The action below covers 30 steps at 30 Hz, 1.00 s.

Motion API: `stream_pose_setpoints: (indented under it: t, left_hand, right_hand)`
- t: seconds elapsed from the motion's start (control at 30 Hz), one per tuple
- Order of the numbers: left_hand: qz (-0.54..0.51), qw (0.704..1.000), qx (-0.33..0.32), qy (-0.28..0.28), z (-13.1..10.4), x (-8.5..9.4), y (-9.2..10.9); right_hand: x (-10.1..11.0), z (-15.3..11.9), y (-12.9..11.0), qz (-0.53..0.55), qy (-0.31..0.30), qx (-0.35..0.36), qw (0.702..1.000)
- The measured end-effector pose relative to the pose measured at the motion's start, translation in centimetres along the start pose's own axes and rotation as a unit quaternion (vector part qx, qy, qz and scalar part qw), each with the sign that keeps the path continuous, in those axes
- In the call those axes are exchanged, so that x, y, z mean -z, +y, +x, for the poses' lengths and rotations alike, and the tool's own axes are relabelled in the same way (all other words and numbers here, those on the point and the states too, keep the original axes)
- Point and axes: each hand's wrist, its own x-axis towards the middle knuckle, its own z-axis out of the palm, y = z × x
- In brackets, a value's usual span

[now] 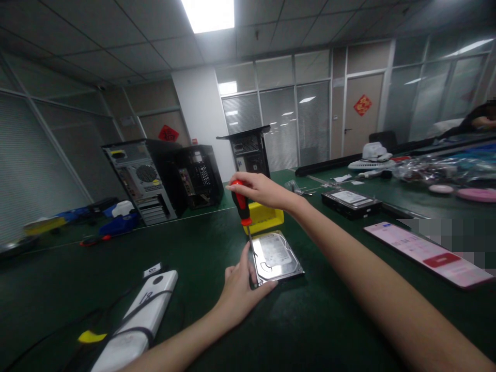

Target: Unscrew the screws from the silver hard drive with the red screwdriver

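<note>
A silver hard drive (276, 256) lies flat on the green table, label side up. My left hand (241, 287) grips its near left corner, fingers along the left side and thumb at the front edge. My right hand (259, 188) is wrapped over the top of a red and black screwdriver (242, 206). The screwdriver stands nearly upright, its shaft pointing down at the left edge of the drive; its tip is too small to make out. Just behind the drive sits a yellow plastic tray (267, 218), partly hidden by my right hand and the screwdriver.
To the right are a second hard drive (351, 200) and a phone (426, 253) with a lit screen. A white power bank-like device (135, 315) wrapped in black cable lies front left. Open computer cases (141, 178) stand behind. Plastic bags (437, 165) pile up at the far right, near another person (482, 119).
</note>
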Motion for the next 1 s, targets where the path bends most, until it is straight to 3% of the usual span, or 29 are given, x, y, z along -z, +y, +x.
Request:
stream_pose_setpoints:
  t: [0.23, 0.37, 0.47, 0.63, 0.7, 1.0]
  left_hand:
    - [0.002, 1.0, -0.006, 0.001, 0.05, -0.01, 0.02]
    - [0.003, 1.0, -0.001, -0.002, -0.03, 0.14, 0.17]
    - [0.004, 1.0, 0.0, -0.001, -0.05, 0.13, 0.11]
    - [0.0, 1.0, -0.006, 0.0, 0.01, 0.0, -0.13]
    - [0.0, 1.0, -0.01, 0.002, 0.02, 0.0, -0.18]
    - [0.0, 1.0, -0.006, 0.0, -0.07, 0.13, 0.06]
  right_hand:
    - [-0.48, -0.17, 0.39, -0.186, 0.096, -0.042, 0.977]
    - [-0.54, -0.32, 0.43, -0.247, 0.088, -0.026, 0.965]
    - [-0.31, -0.39, 0.57, -0.203, 0.056, -0.028, 0.977]
    - [-0.02, -0.33, 0.72, -0.004, -0.002, -0.04, 0.999]
    - [-0.06, -0.26, 0.74, 0.028, -0.005, -0.034, 0.999]
    - [-0.59, -0.1, 1.09, -0.058, 0.033, -0.023, 0.998]
